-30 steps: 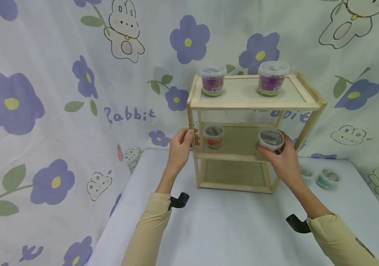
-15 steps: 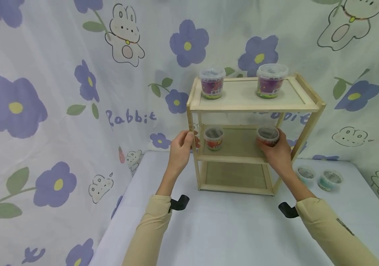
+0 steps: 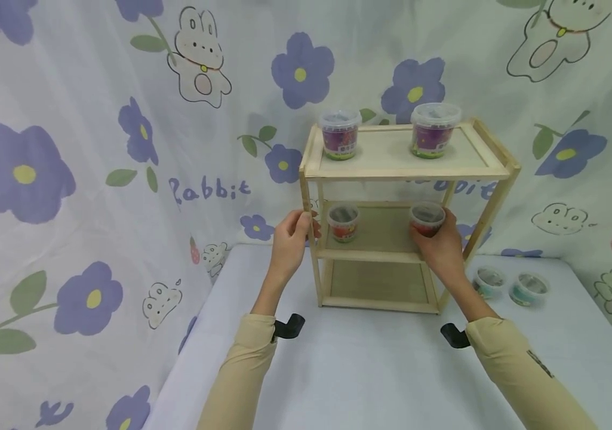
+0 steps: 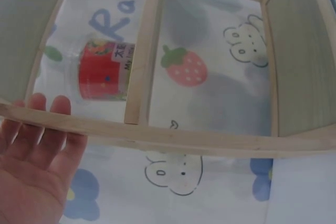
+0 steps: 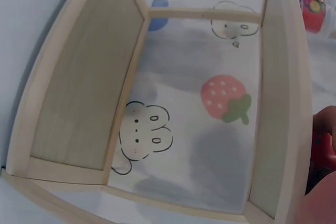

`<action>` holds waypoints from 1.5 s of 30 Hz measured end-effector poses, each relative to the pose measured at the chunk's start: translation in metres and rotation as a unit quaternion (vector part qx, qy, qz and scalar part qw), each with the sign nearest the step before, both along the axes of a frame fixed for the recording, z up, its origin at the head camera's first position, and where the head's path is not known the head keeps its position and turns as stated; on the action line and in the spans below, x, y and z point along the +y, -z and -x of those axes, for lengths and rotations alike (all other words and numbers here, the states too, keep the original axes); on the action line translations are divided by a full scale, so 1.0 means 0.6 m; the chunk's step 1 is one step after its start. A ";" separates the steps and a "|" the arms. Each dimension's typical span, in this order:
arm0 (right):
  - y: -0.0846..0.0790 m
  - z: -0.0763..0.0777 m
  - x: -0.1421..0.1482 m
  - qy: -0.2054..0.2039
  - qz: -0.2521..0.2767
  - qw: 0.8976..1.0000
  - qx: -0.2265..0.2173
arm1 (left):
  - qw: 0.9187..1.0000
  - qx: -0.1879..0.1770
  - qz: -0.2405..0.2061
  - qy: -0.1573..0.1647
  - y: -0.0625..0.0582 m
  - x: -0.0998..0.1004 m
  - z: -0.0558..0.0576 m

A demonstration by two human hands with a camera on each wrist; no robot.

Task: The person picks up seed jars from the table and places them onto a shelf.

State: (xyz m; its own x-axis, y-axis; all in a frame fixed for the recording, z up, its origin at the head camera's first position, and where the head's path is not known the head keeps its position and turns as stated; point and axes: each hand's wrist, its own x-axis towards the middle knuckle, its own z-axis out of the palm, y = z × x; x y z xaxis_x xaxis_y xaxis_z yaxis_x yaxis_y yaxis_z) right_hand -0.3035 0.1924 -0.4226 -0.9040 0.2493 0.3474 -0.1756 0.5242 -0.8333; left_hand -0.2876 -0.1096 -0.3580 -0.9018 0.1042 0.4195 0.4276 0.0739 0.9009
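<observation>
Cannot see most of the right hand (image 5: 319, 198), cut off by the right wrist view's edge. Cannot see the full left red cup (image 4: 102, 72), partly behind the wooden rack (image 4: 144, 61) in the left wrist view. Cannot read tiny print on the left purple cup (image 3: 340, 138).

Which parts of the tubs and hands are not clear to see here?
Head: right hand hides part of its red-labelled tub.
Head: teal tubs, print too small.
Left wrist: base of the other red-labelled tub, behind the wooden rail.
Right wrist: right hand, cut by the right edge.
</observation>
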 end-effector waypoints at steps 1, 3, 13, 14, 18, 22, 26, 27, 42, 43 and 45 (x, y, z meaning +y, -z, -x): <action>0.001 0.000 0.000 0.000 0.000 1.000 -0.005 | 1.000 -0.002 -0.001 0.001 0.001 0.000 0.000; 0.003 -0.002 0.000 0.002 -0.001 1.000 -0.013 | 1.000 -0.007 -0.002 0.002 0.004 0.001 0.000; -0.002 -0.005 0.002 0.002 0.002 1.000 -0.026 | 1.000 0.001 0.010 0.007 0.002 0.002 0.004; -0.003 -0.006 0.002 0.000 0.002 1.000 -0.027 | 1.000 0.002 0.011 0.006 0.001 0.002 0.004; -0.003 -0.010 0.005 -0.006 0.011 1.000 -0.027 | 1.000 -0.002 0.008 0.005 0.002 0.004 0.004; -0.002 -0.016 0.010 -0.002 0.018 0.999 -0.032 | 1.000 -0.007 0.008 0.006 0.004 0.007 0.004; -0.001 -0.025 0.014 -0.006 0.028 0.999 -0.032 | 1.000 -0.013 0.011 0.009 0.004 0.009 0.004; 0.000 -0.028 0.015 -0.012 0.033 0.999 -0.030 | 1.000 -0.014 0.010 0.007 0.004 0.009 0.004; 0.009 -0.071 0.001 -0.015 0.099 0.995 0.000 | 1.000 -0.010 -0.003 -0.002 0.008 0.007 0.009; 0.012 -0.077 -0.003 -0.012 0.100 0.995 0.004 | 1.000 -0.007 -0.005 -0.002 0.007 0.006 0.010; 0.022 -0.089 -0.010 -0.007 0.093 0.995 0.019 | 1.000 -0.003 -0.008 -0.004 0.006 0.003 0.010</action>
State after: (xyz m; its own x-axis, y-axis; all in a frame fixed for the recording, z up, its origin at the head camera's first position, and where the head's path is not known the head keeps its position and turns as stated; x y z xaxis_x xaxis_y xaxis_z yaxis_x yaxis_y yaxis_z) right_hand -0.2500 0.1865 -0.4355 -0.8948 0.2996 0.3309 -0.2157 0.3590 -0.9081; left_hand -0.2935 -0.1077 -0.3615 -0.9051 0.0909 0.4155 0.4215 0.0625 0.9047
